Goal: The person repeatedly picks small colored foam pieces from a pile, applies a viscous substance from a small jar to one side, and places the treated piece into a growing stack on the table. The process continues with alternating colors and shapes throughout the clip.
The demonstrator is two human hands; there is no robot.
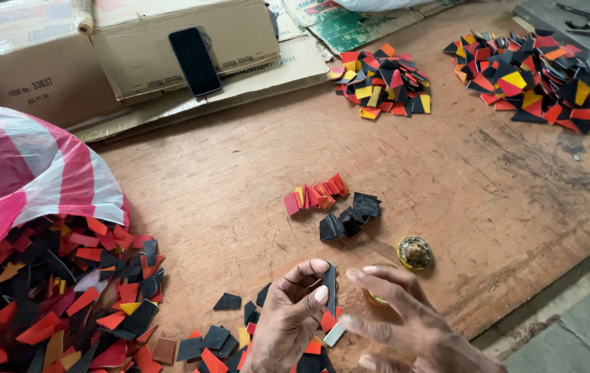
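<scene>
**Left hand pinches a dark chip, right hand spread beside it**

At 6 o'clock we see the left hand, fingers curled shut, thumb and forefinger pinching a narrow black chip held upright on edge. More red and pale pieces sit tucked under that same grip; how many we cannot tell. Just at its 3 o'clock is the right hand, open, fingers spread and loose, gripping nothing, fingertips near the chip but apart from it. Partly hidden under the right fingers we see a round brass-coloured thing; too covered to name.

Just past the right hand, at 1 o'clock, a small round brass lid lies on the wooden tabletop. At 8 o'clock a big loose heap of red, black and yellow scraps spills out of a pink-and-white striped plastic bag.

Centre of view: a short row of red chips stacked on edge, and touching its 4 o'clock end a small cluster of black chips.

Far, at 12 o'clock, a sorted pile of red-yellow-black pieces; at 2 o'clock a larger such pile. At 11 o'clock a black phone leans screen-up on flattened cardboard boxes.
</scene>
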